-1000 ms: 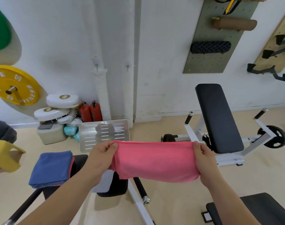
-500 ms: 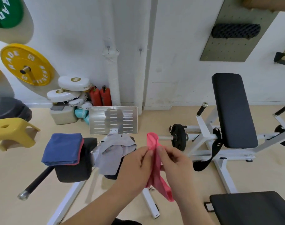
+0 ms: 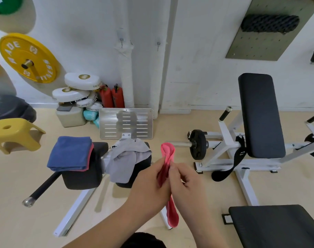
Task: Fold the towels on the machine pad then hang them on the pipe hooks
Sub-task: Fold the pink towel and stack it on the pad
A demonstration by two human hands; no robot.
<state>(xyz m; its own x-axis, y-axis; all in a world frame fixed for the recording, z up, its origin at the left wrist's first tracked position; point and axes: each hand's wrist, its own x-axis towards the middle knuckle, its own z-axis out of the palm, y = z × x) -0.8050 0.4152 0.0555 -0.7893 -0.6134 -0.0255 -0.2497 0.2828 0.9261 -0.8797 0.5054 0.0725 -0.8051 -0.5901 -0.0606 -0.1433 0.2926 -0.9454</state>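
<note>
A pink towel (image 3: 167, 153) is doubled over between my hands, its fold sticking up and its tail hanging below. My left hand (image 3: 150, 181) and my right hand (image 3: 184, 179) pinch it together in the lower middle of the view. On the left black machine pad (image 3: 81, 178) lies a folded blue towel (image 3: 70, 153) over a pink one. A crumpled grey towel (image 3: 124, 159) drapes over the right pad (image 3: 143, 163). Two small hooks (image 3: 121, 41) sit on the white wall pipes (image 3: 126, 76), both bare.
A metal footplate (image 3: 125, 123) leans behind the pads. A white-framed bench with a black back pad (image 3: 260, 115) and a weight plate (image 3: 197, 144) stand to the right. A yellow stool (image 3: 14, 135) is at left, another black pad (image 3: 278, 228) at lower right.
A second ago both hands held the pink towel stretched wide. They have since come together, doubling it in half. The view has tilted down and shifted, showing the grey towel.
</note>
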